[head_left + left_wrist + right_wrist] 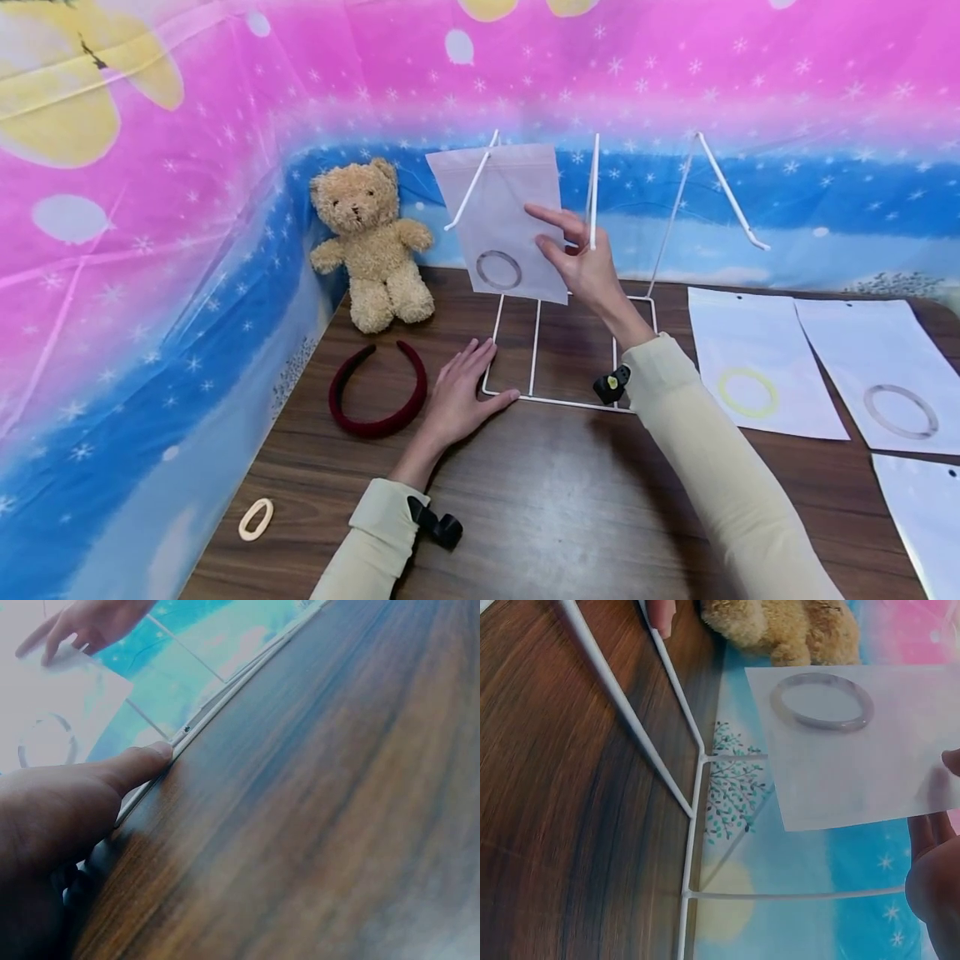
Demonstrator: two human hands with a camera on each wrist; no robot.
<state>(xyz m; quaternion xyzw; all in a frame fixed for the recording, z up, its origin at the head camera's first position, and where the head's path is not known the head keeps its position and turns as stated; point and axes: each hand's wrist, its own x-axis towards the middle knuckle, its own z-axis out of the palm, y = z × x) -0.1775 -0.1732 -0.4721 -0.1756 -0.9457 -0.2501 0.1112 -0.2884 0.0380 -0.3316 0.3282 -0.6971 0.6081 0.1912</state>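
Observation:
A clear bag with a white backing and a grey ring-shaped bangle [498, 270] inside hangs from the left hook [471, 192] of a white wire rack [570, 403]. My right hand [588, 262] is raised at the bag's right edge, index finger extended over its front and thumb just below. In the right wrist view the bag [840, 772] hangs sideways, a fingertip close to its face. My left hand [461, 396] rests on the rack's front left corner, its thumb [146, 765] on the front bar and fingers spread by the left bar.
Two more hooks [595, 192] stand to the right. A teddy bear [371, 242] sits behind a dark red headband [378, 427]. A beige oval ring [256, 520] lies at the front left. Several bagged pieces, including a yellow ring [748, 392], lie on the right.

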